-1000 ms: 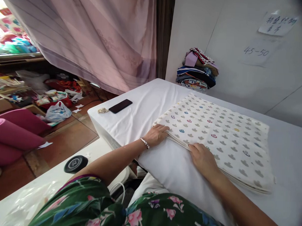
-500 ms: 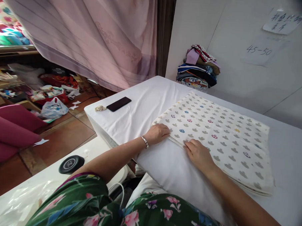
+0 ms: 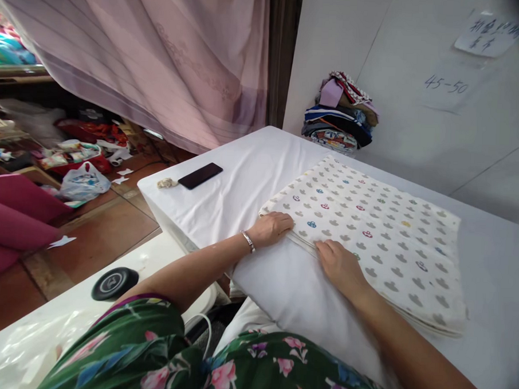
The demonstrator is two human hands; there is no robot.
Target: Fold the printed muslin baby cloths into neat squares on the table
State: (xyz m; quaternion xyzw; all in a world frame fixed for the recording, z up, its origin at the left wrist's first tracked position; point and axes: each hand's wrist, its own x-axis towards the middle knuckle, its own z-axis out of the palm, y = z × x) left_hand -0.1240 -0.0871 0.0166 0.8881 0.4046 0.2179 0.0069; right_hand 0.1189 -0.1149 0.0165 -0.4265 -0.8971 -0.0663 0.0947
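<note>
A folded white cloth (image 3: 382,234) printed with grey shapes and a few coloured ones lies flat in several layers on the white-covered table (image 3: 243,176). My left hand (image 3: 273,228), with a metal bracelet at the wrist, is closed on the cloth's near edge by its left corner. Further right along that same edge, my right hand (image 3: 338,265) pinches the layers between thumb and fingers. Part of the edge shows between the two hands. The undersides of my fingers are hidden.
On the table's left lie a black phone (image 3: 200,175) and a small beige object (image 3: 167,183). A lower white surface (image 3: 154,253) holds a round black object (image 3: 115,284) and clear plastic. Folded clothes (image 3: 340,115) are piled by the wall; a pink curtain (image 3: 196,60) hangs behind.
My view has shifted slightly, so the phone and the floor items appear a little further left. Both hands stay on the cloth's near edge, almost unmoved.
</note>
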